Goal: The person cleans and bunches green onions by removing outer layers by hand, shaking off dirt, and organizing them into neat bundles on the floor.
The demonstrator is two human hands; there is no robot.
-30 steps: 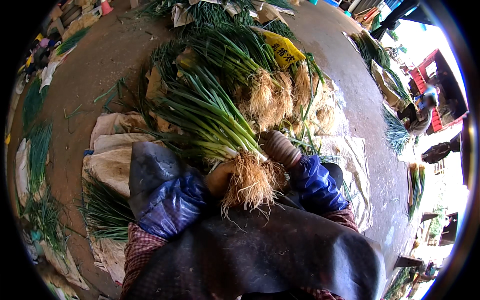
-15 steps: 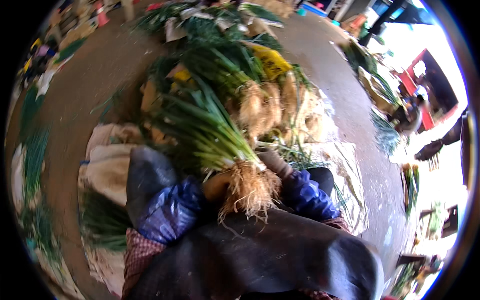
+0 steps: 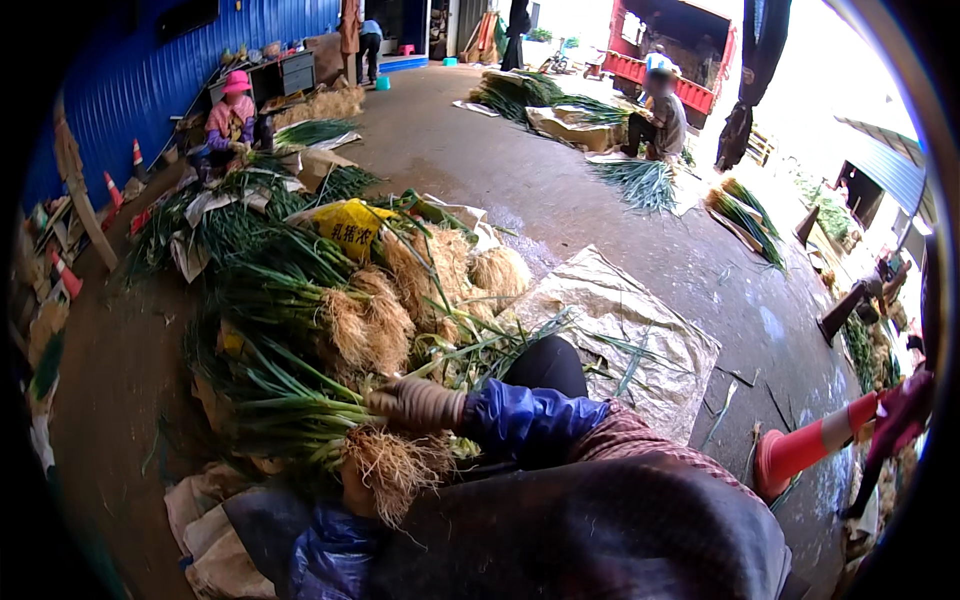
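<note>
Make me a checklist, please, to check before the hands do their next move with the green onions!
1. Right hand at the bunch of green onions: ok, it is by the stems, close to the roots.
2. Left hand holding tight: cannot tell, the roots hide much of it.
3. Bunch's roots together at one end: ok, they hang toward the dark apron.
4. Pale sack free of scraps: not ok, loose green leaves lie on it.
5. Big orange cone away from both hands: ok, it is off to the right.
</note>
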